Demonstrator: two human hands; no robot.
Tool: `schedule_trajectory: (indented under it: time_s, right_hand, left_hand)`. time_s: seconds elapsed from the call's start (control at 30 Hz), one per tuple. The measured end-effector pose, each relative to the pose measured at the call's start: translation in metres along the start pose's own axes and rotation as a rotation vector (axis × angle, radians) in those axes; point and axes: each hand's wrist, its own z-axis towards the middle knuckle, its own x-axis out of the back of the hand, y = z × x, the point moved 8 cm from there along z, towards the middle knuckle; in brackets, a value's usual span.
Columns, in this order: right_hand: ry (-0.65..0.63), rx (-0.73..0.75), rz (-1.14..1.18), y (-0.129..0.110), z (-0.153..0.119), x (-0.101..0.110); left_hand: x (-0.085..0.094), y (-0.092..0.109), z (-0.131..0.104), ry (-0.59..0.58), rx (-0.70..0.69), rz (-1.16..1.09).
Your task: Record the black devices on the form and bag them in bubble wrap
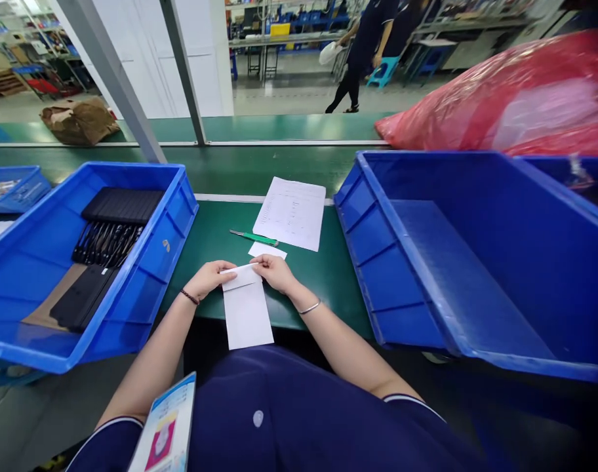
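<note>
A factory work line with bins and belts

A long green belt table (289, 128) runs across the room. Big blue bins sit on it, one at 9 o'clock (146, 262) with black parts (109, 226) inside and one at 3 o'clock (372, 262). At 12 o'clock, past the metal posts (183, 65), are more work tables (279, 39), blue crates, stools (382, 71) and another worker (365, 46). A big red plastic bag (500, 98) lies at 2 o'clock.

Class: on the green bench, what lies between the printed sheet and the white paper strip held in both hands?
In the head view, a green-handled tool and a small white paper slip lie between printed sheet and white paper strip.
</note>
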Motion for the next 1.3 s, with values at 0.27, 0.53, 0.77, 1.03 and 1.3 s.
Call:
schedule_trajectory:
  time_s: [0.27, 0.53, 0.77, 1.03, 1.3]
  right_hand:
    - [-0.009, 0.011, -0.021, -0.006, -0.005, -0.001]
    - [-0.021, -0.014, -0.008, -0.002, -0.004, -0.002]
    - [-0.038, -0.035, -0.001, 0.004, -0.003, -0.004]
    - [-0.256, 0.181, -0.376, -0.043, -0.008, -0.011]
    - [-0.277, 0.189, -0.453, -0.056, -0.003, -0.023]
  left_hand:
    - [0.0, 0.004, 0.011, 0.031, -0.024, 0.101]
    - [0.002, -0.003, 0.017, 0.021, 0.014, 0.087]
    - [0.001, -0.002, 0.02, 0.039, -0.025, 0.162]
    - [-0.007, 0.022, 0.005, 0.089, -0.14, 0.35]
    - [-0.012, 0.033, -0.009, 0.062, -0.165, 0.372]
